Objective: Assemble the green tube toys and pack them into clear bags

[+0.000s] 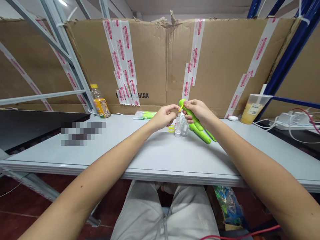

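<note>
In my right hand is a bright green tube-shaped piece, tilted with its upper end toward the left. The fingers are wrapped around it. My left hand reaches to that upper end, and its fingertips pinch a small yellow ring there. Beneath the hands, small clear plastic bottles stand on the table, partly hidden by the fingers. Beside them lies another yellow ring. More long green pieces rest on the table under my right hand.
A plastic-wrapped green item lies behind my left hand. At the back left stands a juice bottle; at the right are a plastic cup, a white oval object and a power strip. Cardboard walls the table's back.
</note>
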`<action>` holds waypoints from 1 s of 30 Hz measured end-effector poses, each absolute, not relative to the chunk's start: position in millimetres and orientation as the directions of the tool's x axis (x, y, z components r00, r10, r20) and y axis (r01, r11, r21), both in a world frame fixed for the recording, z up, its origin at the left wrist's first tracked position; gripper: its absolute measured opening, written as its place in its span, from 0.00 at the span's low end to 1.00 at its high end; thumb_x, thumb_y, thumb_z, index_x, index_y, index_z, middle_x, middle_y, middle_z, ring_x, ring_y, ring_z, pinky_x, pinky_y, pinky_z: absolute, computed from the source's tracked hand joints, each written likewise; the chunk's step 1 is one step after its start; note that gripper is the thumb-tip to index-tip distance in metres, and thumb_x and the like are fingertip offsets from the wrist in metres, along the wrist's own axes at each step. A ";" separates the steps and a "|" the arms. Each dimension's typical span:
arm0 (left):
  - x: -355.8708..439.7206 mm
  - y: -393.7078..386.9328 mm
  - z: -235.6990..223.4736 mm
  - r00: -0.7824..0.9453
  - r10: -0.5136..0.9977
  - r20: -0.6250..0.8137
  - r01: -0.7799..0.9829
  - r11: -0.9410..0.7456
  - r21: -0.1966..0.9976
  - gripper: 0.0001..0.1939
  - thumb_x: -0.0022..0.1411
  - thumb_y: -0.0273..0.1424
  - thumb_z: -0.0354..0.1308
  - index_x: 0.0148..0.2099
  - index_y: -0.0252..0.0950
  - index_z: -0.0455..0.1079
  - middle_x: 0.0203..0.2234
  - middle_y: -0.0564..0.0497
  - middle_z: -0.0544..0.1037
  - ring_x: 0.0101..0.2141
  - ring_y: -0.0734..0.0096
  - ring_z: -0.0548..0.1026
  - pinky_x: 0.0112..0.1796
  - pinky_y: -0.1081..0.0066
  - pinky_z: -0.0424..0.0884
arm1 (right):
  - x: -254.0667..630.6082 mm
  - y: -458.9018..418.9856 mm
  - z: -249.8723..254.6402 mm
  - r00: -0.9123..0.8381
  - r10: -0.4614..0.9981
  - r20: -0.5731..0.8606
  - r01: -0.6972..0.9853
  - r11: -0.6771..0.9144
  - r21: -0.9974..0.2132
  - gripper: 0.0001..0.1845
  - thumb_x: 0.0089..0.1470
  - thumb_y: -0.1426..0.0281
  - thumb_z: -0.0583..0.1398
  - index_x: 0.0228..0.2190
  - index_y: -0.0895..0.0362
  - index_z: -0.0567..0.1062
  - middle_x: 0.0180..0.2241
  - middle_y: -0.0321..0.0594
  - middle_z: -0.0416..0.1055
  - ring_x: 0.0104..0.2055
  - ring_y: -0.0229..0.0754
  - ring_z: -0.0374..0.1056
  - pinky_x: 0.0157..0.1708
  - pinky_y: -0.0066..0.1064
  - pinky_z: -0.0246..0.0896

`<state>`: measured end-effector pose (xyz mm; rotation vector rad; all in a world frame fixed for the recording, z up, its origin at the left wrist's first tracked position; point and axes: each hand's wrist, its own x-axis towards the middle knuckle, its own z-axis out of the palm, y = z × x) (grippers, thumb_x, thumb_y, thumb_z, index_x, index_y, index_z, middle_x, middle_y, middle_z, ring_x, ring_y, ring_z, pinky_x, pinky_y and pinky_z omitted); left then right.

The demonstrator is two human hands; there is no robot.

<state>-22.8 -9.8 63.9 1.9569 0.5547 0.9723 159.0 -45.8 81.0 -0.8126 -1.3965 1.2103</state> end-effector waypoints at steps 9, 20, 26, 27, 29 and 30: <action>-34.1 1.4 62.9 0.553 0.715 0.428 -0.001 -0.513 0.858 0.17 0.50 0.26 0.55 0.45 0.37 0.67 0.11 0.64 0.58 0.12 0.80 0.57 0.17 0.77 0.55 | 160.9 -58.1 85.8 -0.367 0.888 0.278 -0.152 0.238 -0.959 0.26 0.41 0.67 0.68 0.37 0.51 0.58 0.24 0.31 0.66 0.18 0.32 0.53 0.16 0.25 0.44; -39.9 -0.6 75.7 0.568 0.764 0.306 -0.057 -0.334 0.941 0.09 0.47 0.28 0.58 0.32 0.31 0.77 0.13 0.60 0.53 0.16 0.83 0.49 0.19 0.75 0.46 | 166.6 -57.6 78.6 -0.542 0.825 0.161 0.218 0.323 -0.921 0.25 0.51 0.65 0.66 0.40 0.49 0.55 0.24 0.27 0.64 0.20 0.34 0.57 0.18 0.26 0.52; -31.9 -20.6 86.5 0.475 0.697 0.538 0.012 -0.616 0.788 0.11 0.48 0.28 0.54 0.29 0.31 0.78 0.13 0.57 0.57 0.18 0.80 0.53 0.21 0.73 0.48 | 165.3 -59.4 84.3 -0.384 0.901 0.203 0.498 0.387 -0.776 0.24 0.50 0.66 0.65 0.40 0.50 0.56 0.21 0.27 0.60 0.19 0.37 0.58 0.17 0.28 0.53; -31.0 -24.5 86.8 0.462 0.676 0.574 0.049 -0.665 0.745 0.11 0.48 0.29 0.54 0.29 0.31 0.78 0.13 0.56 0.58 0.18 0.80 0.53 0.22 0.72 0.49 | 165.7 -58.3 84.3 -0.367 0.902 0.228 0.522 0.403 -0.752 0.23 0.50 0.65 0.65 0.40 0.50 0.56 0.22 0.28 0.60 0.20 0.37 0.58 0.17 0.28 0.52; -30.2 -33.0 86.4 0.458 0.631 0.626 0.121 -0.742 0.660 0.12 0.51 0.29 0.53 0.28 0.32 0.78 0.13 0.56 0.60 0.18 0.79 0.54 0.22 0.72 0.49 | 167.1 -53.7 82.5 -0.303 0.903 0.305 0.597 0.429 -0.678 0.21 0.50 0.66 0.64 0.39 0.51 0.56 0.24 0.31 0.62 0.23 0.39 0.59 0.20 0.29 0.52; -30.2 -37.4 85.9 0.465 0.610 0.642 0.150 -0.769 0.622 0.12 0.52 0.29 0.53 0.27 0.33 0.77 0.13 0.56 0.61 0.18 0.79 0.53 0.22 0.72 0.49 | 168.0 -50.6 80.9 -0.259 0.900 0.351 0.645 0.431 -0.631 0.20 0.50 0.67 0.63 0.38 0.51 0.56 0.26 0.33 0.62 0.25 0.40 0.59 0.21 0.29 0.52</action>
